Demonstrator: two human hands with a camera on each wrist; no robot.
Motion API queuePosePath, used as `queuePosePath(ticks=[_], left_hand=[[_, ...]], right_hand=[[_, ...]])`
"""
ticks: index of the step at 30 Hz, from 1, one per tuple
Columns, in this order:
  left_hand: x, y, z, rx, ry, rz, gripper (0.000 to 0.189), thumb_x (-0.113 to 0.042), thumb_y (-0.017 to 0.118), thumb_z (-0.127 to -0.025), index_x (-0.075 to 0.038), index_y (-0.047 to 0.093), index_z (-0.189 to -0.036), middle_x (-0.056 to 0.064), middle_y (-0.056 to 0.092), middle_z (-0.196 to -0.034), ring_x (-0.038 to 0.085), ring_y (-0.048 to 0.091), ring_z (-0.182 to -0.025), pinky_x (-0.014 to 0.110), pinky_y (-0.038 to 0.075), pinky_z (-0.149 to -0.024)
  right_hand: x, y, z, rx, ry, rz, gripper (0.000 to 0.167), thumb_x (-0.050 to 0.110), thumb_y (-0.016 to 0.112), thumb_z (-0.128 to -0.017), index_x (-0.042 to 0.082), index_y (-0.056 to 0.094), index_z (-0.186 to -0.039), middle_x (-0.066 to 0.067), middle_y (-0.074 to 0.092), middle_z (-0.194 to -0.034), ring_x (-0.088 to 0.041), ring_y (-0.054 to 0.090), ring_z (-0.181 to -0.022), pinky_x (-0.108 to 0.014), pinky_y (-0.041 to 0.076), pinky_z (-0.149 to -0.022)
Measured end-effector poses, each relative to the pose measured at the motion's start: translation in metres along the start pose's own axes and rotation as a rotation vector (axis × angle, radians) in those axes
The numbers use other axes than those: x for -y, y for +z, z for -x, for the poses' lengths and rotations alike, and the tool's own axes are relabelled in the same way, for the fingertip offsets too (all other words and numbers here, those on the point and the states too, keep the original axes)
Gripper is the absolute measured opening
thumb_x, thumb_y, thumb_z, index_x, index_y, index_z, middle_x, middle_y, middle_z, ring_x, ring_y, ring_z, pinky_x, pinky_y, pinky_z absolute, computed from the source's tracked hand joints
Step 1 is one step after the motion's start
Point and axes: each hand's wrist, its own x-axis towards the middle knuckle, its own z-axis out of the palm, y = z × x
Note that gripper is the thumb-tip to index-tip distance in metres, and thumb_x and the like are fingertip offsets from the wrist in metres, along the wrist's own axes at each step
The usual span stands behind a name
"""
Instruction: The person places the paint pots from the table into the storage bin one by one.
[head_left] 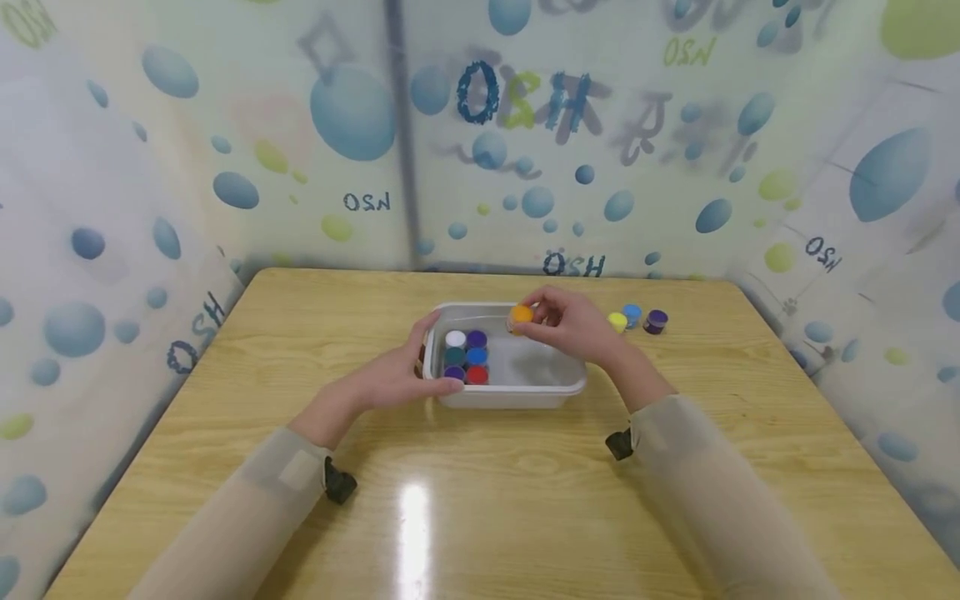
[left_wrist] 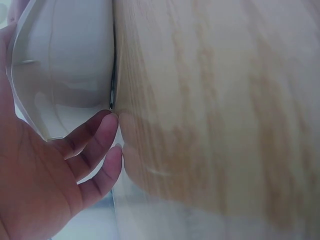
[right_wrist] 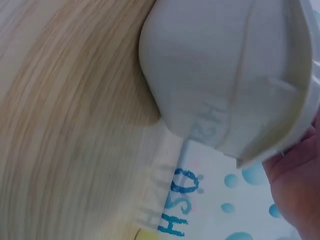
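A white plastic tub (head_left: 510,398) stands on the wooden table. Its left end is gripped by my left hand (head_left: 393,375), the thumb over the near rim and the fingers along the end wall; the left wrist view shows those fingers (left_wrist: 102,135) curled against the tub. Inside, at the left, several small paint pots stand in two columns, among them a white-lidded pot (head_left: 455,339) and a red-lidded pot (head_left: 477,375). Over the tub's far right part, my right hand (head_left: 573,325) pinches an orange-lidded paint pot (head_left: 521,316). That pot is out of sight in the right wrist view.
Right of the tub, behind my right wrist, stand a yellow-lidded pot (head_left: 617,322), a blue-lidded pot (head_left: 632,314) and a purple-lidded pot (head_left: 656,322). Patterned curtains (head_left: 480,225) enclose the table (head_left: 495,500) at the back and sides.
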Motion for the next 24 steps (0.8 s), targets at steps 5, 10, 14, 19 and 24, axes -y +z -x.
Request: queuePosePath(ticks=[5,10,14,19,24], left_hand=[[0.000,0.001,-0.001,0.007,0.010,0.003,0.127,-0.072,0.076,-0.093,-0.036,-0.014,-0.175,0.024,0.059,-0.150,0.032,0.068,-0.122,0.057,0.053,-0.111],[0.000,0.001,-0.002,0.004,-0.004,-0.004,0.127,-0.072,0.076,-0.093,-0.037,-0.014,-0.175,0.022,0.062,-0.147,0.032,0.068,-0.121,0.056,0.053,-0.110],[0.000,0.001,-0.004,0.005,-0.015,-0.016,0.127,-0.073,0.076,-0.092,-0.038,-0.014,-0.175,0.020,0.064,-0.143,0.030,0.068,-0.119,0.055,0.054,-0.109],[0.000,0.001,-0.005,0.008,-0.011,-0.014,0.127,-0.074,0.075,-0.093,-0.039,-0.015,-0.174,0.022,0.063,-0.145,0.032,0.069,-0.120,0.057,0.053,-0.110],[0.003,0.001,-0.004,0.009,0.012,0.010,0.126,-0.071,0.076,-0.094,-0.037,-0.015,-0.175,0.025,0.060,-0.149,0.033,0.069,-0.122,0.058,0.052,-0.112]], right_hand=[[0.002,0.012,-0.009,0.028,-0.017,0.028,0.038,0.031,0.086,-0.098,0.016,0.073,-0.131,-0.004,0.072,-0.105,-0.024,0.062,-0.089,-0.033,0.053,-0.080],[0.003,0.017,-0.016,0.037,0.001,0.035,0.035,0.032,0.084,-0.100,0.018,0.072,-0.129,-0.003,0.071,-0.105,-0.025,0.063,-0.093,-0.036,0.054,-0.083],[-0.002,0.020,-0.018,0.038,0.033,0.036,0.034,0.032,0.084,-0.099,0.019,0.072,-0.129,-0.003,0.071,-0.106,-0.025,0.062,-0.095,-0.036,0.054,-0.083],[-0.005,0.022,-0.020,0.051,0.062,0.043,0.033,0.034,0.084,-0.099,0.020,0.073,-0.127,-0.003,0.072,-0.106,-0.025,0.063,-0.095,-0.036,0.054,-0.083],[-0.004,0.024,-0.022,0.096,0.104,0.098,0.033,0.042,0.084,-0.097,0.025,0.074,-0.124,-0.001,0.071,-0.104,-0.024,0.064,-0.094,-0.038,0.053,-0.083]])
